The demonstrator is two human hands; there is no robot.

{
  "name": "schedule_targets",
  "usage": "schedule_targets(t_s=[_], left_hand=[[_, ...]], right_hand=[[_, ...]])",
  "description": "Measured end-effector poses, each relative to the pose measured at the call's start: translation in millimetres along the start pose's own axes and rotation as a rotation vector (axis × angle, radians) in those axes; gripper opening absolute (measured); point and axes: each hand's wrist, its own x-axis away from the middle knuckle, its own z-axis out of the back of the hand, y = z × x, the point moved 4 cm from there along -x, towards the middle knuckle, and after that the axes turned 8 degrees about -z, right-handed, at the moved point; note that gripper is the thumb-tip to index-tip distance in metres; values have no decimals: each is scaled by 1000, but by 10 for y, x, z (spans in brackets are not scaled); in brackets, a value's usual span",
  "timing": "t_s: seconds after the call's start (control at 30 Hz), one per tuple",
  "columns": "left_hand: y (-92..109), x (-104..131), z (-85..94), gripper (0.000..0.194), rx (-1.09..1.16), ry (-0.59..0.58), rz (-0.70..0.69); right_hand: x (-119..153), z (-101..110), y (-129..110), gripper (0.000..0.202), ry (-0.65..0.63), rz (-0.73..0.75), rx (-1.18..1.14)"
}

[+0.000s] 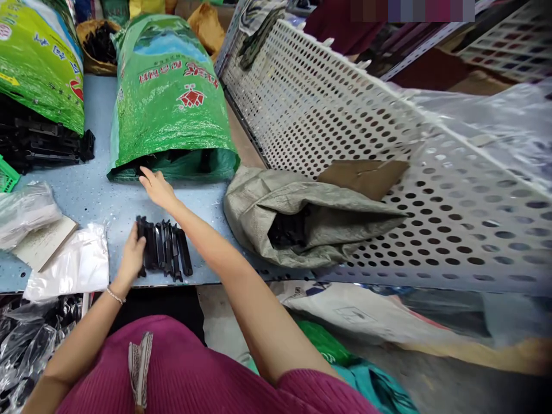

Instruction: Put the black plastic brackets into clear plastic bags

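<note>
A row of slim black plastic parts (166, 247) lies side by side near the front edge of the table. My left hand (133, 256) is closed against the left end of this row, its fingers around the outermost part. Further back, my right hand (158, 188) reaches to the mouth of a green woven bag (172, 123), fingers stretched out and apart. Its fingertips are at the bag's dark opening, and I make out nothing held in them. More black parts show dimly inside the bag, mostly hidden in shadow.
A grey sack (263, 213) holding black parts lies right of the row, against a white perforated panel (345, 109). Left are clear plastic bags (73, 270), a cardboard piece (45, 244) and another green bag (43, 63) spilling black parts (47, 141). The blue tabletop (92, 198) is speckled.
</note>
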Motion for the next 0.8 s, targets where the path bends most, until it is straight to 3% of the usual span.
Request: schedule_targets(t_s=[0.07, 0.13, 0.23, 0.3, 0.37, 0.47, 0.53, 0.57, 0.63, 0.73, 0.8], left_hand=[[-104, 135, -146, 63, -65, -17, -17], [-143, 173, -178, 63, -64, -25, -16], [-95, 57, 11, 60, 75, 21, 41], [-2, -95, 192, 57, 245, 97, 98], [119, -267, 293, 56, 493, 139, 175], [326, -481, 258, 59, 803, 79, 279], [439, -530, 202, 56, 811, 32, 328], [486, -520, 181, 52, 780, 25, 332], [576, -442, 130, 42, 740, -12, 315], [695, -254, 13, 38, 763, -153, 312], [740, -170, -35, 41, 757, -207, 344]], right_hand=[[-462, -86, -90, 51, -129, -86, 60], [-736, -147, -161, 48, -202, -100, 62], [-750, -165, -158, 38, -182, -52, 31], [-482, -177, -88, 31, -173, -4, -93], [-14, -193, -5, 28, -198, 50, -355], [871, -191, 48, 26, -377, 166, -611], [1360, -129, 17, 31, -510, 283, -503], [1495, -51, 6, 34, -466, 308, -446], [1538, 132, -20, 39, -258, 308, -327], [1255, 294, -100, 45, 53, 317, -174], [1022, 245, -161, 49, 71, 330, -124]])
